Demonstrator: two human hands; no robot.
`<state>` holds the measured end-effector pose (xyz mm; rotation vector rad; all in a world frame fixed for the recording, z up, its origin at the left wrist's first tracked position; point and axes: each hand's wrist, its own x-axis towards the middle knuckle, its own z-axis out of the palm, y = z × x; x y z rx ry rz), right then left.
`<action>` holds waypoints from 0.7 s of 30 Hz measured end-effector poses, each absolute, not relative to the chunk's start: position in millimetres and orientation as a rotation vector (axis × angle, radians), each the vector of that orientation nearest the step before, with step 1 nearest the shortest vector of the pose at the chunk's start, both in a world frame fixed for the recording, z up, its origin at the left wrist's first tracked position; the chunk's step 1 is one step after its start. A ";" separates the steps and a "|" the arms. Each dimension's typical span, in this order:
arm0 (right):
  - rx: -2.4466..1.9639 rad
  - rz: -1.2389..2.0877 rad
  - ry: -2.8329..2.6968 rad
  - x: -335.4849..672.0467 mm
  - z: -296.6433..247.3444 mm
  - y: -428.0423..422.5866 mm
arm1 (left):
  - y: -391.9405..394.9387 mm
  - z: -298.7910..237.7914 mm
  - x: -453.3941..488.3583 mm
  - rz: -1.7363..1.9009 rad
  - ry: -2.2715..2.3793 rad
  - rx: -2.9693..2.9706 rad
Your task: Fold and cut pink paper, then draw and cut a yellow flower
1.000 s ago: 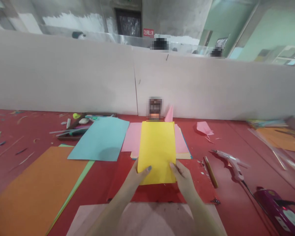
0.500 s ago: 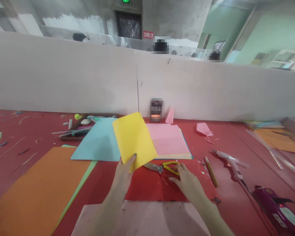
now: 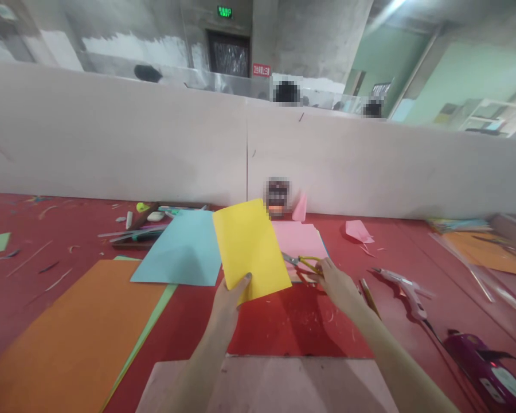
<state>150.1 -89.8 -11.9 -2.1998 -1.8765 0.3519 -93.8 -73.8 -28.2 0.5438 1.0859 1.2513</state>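
Orange flat paper sheet [image 3: 81, 321] lies far left of the left fingers, on the red table [image 3: 8, 312]. A light-blue paper sheet [image 3: 176, 249] lies just beyond and left of those fingers. The left hand [image 3: 230, 301] pinches a yellow paper sheet [image 3: 251, 249] near its bottom corner, thumb on top, so the sheet leans out past the fingers. Right of it are metal scissors with yellow handles [image 3: 301, 260], their handles held by the right fingers. I can't tell if the blades touch the paper. The right hand [image 3: 337, 282] has a pink-and-white glue gun [image 3: 402, 284] well to its right. I think the step now is lining up scissors and yellow sheet. The next move seems to need a firm pinch and open blades.
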 end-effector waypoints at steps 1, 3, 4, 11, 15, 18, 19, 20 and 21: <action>-2.287 0.310 -1.792 151.1 -9.4 -79.9 | -73.5 -30.5 -92.7 1.251 1.092 0.559; -2.325 0.280 -1.747 152.3 -10.7 -61.4 | -72.4 -36.2 -91.3 1.248 1.113 0.607; -2.336 0.266 -1.728 152.7 -14.2 -53.6 | -71.6 -39.1 -91.3 1.247 1.126 0.634; -2.274 0.270 -1.566 163.0 -44.2 -35.0 | -65.5 -49.9 -93.6 1.226 1.263 0.716; -2.114 0.311 -1.462 165.4 -40.3 -42.8 | -64.7 -46.6 -90.7 1.223 1.328 0.751; -1.948 0.409 -1.409 154.6 -39.0 -52.4 | -65.9 -42.8 -88.7 1.214 1.363 0.765; -1.893 0.467 -1.398 148.5 -40.7 -56.2 | -66.8 -41.4 -88.4 1.202 1.383 0.781; -1.826 0.538 -1.357 141.8 -43.3 -60.2 | -68.0 -39.9 -88.0 1.179 1.417 0.810; -1.666 0.740 -1.232 134.9 -46.3 -64.4 | -69.3 -38.3 -87.8 1.159 1.451 0.850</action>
